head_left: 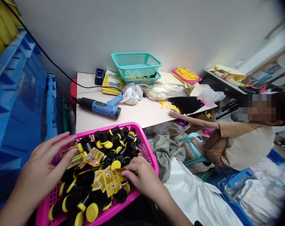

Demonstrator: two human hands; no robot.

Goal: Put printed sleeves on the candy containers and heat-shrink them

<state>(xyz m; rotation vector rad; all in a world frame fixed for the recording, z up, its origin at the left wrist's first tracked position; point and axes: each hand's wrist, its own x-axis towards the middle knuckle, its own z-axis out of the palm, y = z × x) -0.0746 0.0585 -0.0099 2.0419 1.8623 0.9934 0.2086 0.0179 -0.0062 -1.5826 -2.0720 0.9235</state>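
You have black plastic cylinders with round yellow caps lying jumbled, mostly on their sides, in a bright pink mesh plastic basket. Small yellow printed sachets lie overlapping across the top of the pile.

Figure: the wearer's own body, seen from the head camera. The left hand and right hand are bare and slim, with tapering fingers and short nails. The left forearm and right forearm are likewise bare and narrow, and both run out of frame at the lower edge. A dark patch between them is too dim to identify as clothing.
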